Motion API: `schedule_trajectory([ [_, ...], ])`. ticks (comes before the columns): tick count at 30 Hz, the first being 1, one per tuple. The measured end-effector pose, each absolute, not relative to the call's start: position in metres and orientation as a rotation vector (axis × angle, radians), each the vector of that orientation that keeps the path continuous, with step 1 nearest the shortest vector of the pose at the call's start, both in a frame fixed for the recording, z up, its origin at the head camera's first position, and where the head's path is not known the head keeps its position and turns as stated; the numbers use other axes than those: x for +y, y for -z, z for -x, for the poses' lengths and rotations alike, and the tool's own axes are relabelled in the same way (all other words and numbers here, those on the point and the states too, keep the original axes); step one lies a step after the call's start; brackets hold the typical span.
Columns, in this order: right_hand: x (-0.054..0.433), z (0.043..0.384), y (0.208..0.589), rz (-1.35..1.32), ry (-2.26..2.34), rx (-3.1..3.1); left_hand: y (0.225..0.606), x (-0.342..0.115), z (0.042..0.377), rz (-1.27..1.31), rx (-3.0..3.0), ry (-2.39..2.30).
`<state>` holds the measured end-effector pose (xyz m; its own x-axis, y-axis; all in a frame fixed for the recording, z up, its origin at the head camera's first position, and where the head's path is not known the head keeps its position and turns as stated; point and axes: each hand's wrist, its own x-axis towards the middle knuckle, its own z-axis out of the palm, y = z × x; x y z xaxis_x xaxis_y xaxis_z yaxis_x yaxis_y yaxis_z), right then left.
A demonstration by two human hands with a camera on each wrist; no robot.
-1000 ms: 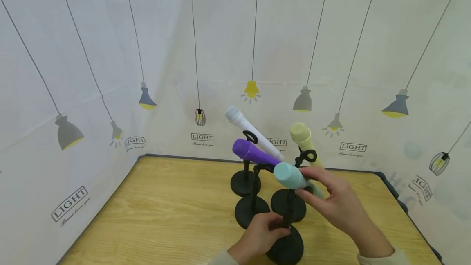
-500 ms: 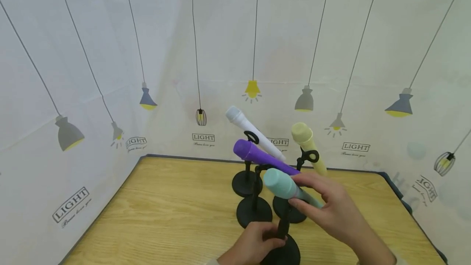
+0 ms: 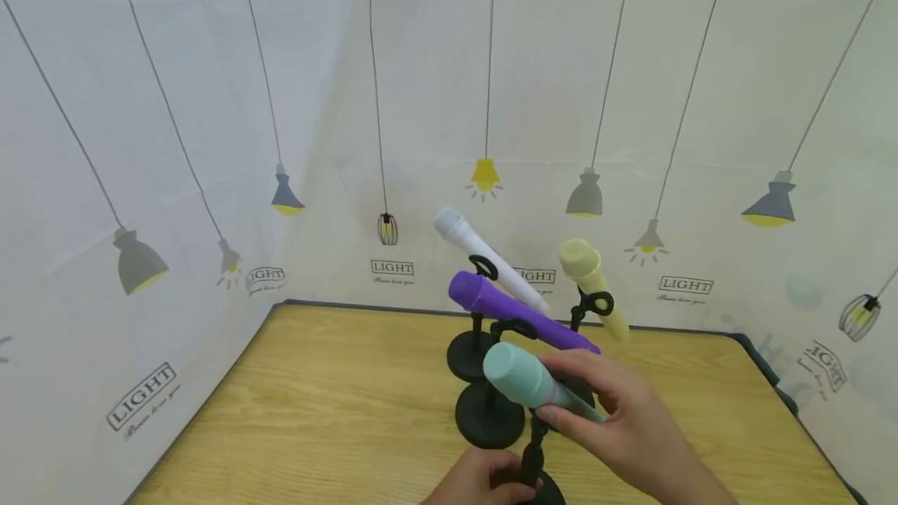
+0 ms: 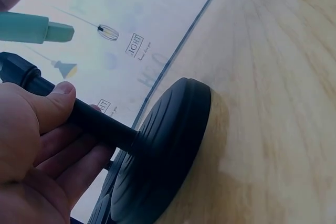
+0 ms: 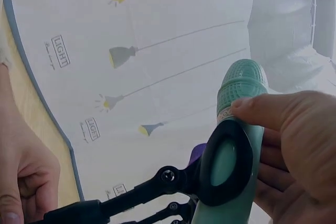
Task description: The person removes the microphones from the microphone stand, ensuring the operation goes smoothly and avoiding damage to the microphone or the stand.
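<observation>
My right hand (image 3: 617, 419) pinches a mint-green microphone (image 3: 519, 376) just below its head, with the head pointing left. In the right wrist view, the microphone's body passes through the black ring clip (image 5: 207, 174) of a small desk stand. My left hand (image 3: 477, 480) holds that microphone stand (image 3: 532, 462) by its pole, low down near the base. The left wrist view shows the thumb laid over the pole and the fingers behind it. There the round black base (image 4: 163, 150) appears tilted over the wooden table, and the microphone's tail end (image 4: 58, 31) shows above the hand.
Beyond the hands, a purple microphone (image 3: 519, 314), a white microphone (image 3: 494, 259) and a yellow microphone (image 3: 596, 279) rest in similar black stands. The wooden table (image 3: 316, 404) ends at a wall covering (image 3: 435, 100) printed with lamps.
Both hands have brought the mint-green microphone and its stand nearer to me and slightly left. The microphone has swung, so more of its handle shows. The other three microphones stay in place.
</observation>
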<state>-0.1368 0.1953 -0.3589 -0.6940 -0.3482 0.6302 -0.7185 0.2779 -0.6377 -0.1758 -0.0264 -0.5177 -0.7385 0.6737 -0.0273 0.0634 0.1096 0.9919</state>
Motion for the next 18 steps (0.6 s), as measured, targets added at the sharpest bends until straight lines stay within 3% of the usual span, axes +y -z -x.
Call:
schedule_trajectory([
  [10,0.185,0.131,0.359,-0.953,-1.413,-2.168,0.516,-0.036,0.17,-0.676,1.9,-1.651],
  [18,0.179,0.122,0.352,-0.749,-1.375,-2.347,0.513,-0.043,0.164,-0.712,1.845,-1.72],
])
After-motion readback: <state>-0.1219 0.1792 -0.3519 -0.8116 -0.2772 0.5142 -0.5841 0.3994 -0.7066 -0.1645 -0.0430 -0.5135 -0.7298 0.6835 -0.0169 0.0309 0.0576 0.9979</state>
